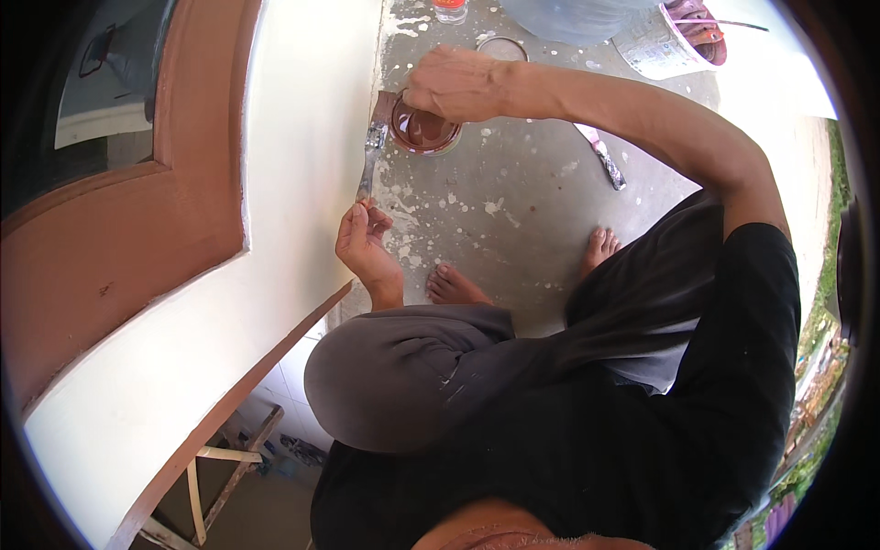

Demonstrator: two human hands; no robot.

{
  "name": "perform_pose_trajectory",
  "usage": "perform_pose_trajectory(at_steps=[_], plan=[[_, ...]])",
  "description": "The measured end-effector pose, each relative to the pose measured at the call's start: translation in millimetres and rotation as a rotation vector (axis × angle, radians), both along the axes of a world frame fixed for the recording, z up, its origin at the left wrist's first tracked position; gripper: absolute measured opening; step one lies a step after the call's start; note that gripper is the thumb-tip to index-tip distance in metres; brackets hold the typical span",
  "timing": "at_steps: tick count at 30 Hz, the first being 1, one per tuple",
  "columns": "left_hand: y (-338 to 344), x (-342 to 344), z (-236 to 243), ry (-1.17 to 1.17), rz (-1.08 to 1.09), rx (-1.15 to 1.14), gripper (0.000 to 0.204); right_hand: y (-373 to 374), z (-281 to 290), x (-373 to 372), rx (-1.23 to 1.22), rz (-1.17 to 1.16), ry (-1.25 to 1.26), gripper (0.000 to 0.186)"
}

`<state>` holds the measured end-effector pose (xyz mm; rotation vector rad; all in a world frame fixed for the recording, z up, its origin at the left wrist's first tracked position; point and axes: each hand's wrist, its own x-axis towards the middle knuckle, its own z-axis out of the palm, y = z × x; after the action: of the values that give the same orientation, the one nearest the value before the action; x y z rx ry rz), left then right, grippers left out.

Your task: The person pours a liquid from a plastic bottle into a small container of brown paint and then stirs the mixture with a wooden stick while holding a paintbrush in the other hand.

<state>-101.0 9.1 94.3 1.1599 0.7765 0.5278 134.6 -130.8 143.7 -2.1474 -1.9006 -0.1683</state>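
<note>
My left hand (365,240) pinches the handle end of a paintbrush (371,156) beside the white wall. The brush's brown-coated bristles lie by the left rim of an open can of brown paint (423,131). My right hand (456,84) is closed, fingers curled down at the can's far rim. What those fingers grip, if anything, is hidden under the hand. The can stands on the paint-spattered grey floor (522,197).
A scraper-like tool with a dark, paint-smeared handle (605,163) lies right of the can. Beyond are a round lid (502,49), a small red-topped bottle (449,11), a large translucent container (577,16) and a white bucket (653,46) with cloth-like contents. A brown-framed window (206,119) is at left.
</note>
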Motion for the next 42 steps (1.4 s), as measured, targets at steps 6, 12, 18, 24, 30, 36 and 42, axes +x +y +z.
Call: perform_pose_trajectory(at_steps=[6,12,18,24,30,36,42], plan=[[3.3,1.9,-0.6,-0.041,0.039,0.005,0.019,3.8,8.2,-0.4,-0.084,0.127,0.180,0.010],[1.4,1.2,1.8,-0.020,0.023,0.015,0.021,-0.4,9.1,1.4,-0.212,0.069,0.040,0.008],[3.2,-0.8,4.7,0.000,0.045,0.036,0.023,5.3,12.9,-8.2,-0.070,0.008,0.104,0.006],[2.9,-2.3,3.5,-0.005,0.049,0.028,0.022,1.2,13.1,0.2,-0.047,0.184,0.197,0.008],[4.2,-2.6,3.3,-0.027,0.052,0.021,0.022,1.4,7.8,0.9,-0.141,0.048,0.080,0.011],[4.8,-6.4,4.9,-0.008,0.057,0.029,0.023,6.0,15.8,-5.6,-0.021,0.116,0.115,0.012],[4.2,-4.2,5.0,-0.022,0.065,0.017,0.023,6.7,15.7,-4.4,-0.232,0.143,0.117,0.009]])
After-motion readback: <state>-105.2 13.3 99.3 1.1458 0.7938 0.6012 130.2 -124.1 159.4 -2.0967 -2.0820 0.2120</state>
